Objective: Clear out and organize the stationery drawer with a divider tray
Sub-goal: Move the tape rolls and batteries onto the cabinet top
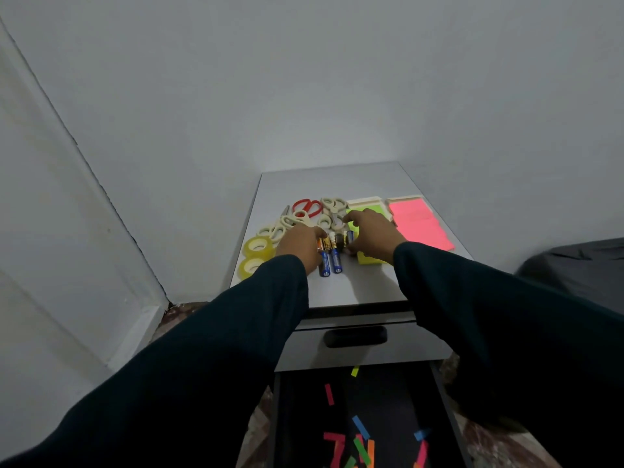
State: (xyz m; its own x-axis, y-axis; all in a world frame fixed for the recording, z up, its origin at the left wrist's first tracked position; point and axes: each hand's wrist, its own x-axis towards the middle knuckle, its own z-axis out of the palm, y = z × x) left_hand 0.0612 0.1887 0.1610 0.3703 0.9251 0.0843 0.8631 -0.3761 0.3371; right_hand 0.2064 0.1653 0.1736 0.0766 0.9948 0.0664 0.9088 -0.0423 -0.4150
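Observation:
On top of the grey cabinet [358,285] lies a row of batteries [331,255], blue and gold ones side by side. My left hand [299,246] touches the row's left end with its thumb and fingers. My right hand [371,236] curls around the right end, fingers against a dark battery [349,238]. Behind them lie cream scissors [332,211] and red-handled scissors [307,207]. The bottom drawer [341,417] stands pulled out below, with several coloured paper strips [359,444] on its dark floor.
Two yellowish tape rolls [258,248] sit at the cabinet's left edge. Green sticky notes [369,211] and pink sticky notes [418,224] lie to the right, with cream tray pieces [366,201] behind them. A wall stands close behind and left; a dark cloth [574,265] lies at the right.

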